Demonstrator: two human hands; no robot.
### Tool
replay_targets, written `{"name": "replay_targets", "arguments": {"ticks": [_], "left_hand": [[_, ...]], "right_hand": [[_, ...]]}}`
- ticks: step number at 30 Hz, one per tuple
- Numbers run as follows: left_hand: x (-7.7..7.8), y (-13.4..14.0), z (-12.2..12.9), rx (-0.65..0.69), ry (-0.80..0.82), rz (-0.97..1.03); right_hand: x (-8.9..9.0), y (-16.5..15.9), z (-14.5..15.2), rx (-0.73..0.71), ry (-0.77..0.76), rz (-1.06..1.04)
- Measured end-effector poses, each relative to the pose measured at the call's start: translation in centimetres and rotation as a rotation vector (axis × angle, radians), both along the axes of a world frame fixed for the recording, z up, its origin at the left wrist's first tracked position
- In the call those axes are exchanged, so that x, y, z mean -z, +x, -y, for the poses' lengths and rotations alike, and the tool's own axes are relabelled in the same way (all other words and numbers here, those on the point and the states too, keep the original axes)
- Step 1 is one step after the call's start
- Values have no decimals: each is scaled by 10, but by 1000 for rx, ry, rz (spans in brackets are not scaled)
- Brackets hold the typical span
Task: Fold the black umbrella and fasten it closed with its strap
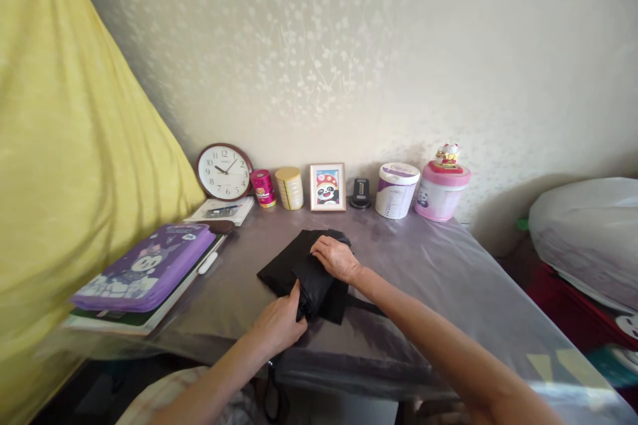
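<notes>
A black folding umbrella (294,262), its thin fabric in loose folds, lies on the table in front of me. My left hand (283,322) is closed round its near end, thumb on top. A black wrist strap (273,390) dangles below that hand, past the table's edge. On the upper right of the cloth, my right hand (336,257) has its fingers bent together, gripping a fold. A dark band of the fabric trails out under my right forearm. The handle is mostly hidden by my left hand.
Purple panda case (149,265) rests on books at left, near a yellow curtain (84,146). Along the wall stand a clock (224,172), a pink can (263,188), a yellow-lidded jar (290,188), a framed panda picture (327,187) and two tubs, one bearing a lucky cat (447,157).
</notes>
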State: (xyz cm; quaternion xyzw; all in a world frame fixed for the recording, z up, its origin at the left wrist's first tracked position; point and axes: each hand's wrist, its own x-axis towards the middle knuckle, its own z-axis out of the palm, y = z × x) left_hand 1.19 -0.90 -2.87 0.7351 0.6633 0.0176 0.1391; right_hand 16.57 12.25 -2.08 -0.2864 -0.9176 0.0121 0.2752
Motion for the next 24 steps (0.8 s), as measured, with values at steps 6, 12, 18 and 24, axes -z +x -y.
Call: {"name": "replay_targets", "arguments": {"ticks": [6,12,18,24], "left_hand": [[-5,-5,0,5,-45,-14],[-29,-24,1,-62,-68,95],[-27,-6,12,65,-62,-1],[-9,1,10,91,-25,-128]], "right_hand": [[-1,-3,1,-5,72,143],[6,-2,-3,4,74,144],[8,-3,-4,7,56,143],[-2,12,-2,-75,-6,42]]}}
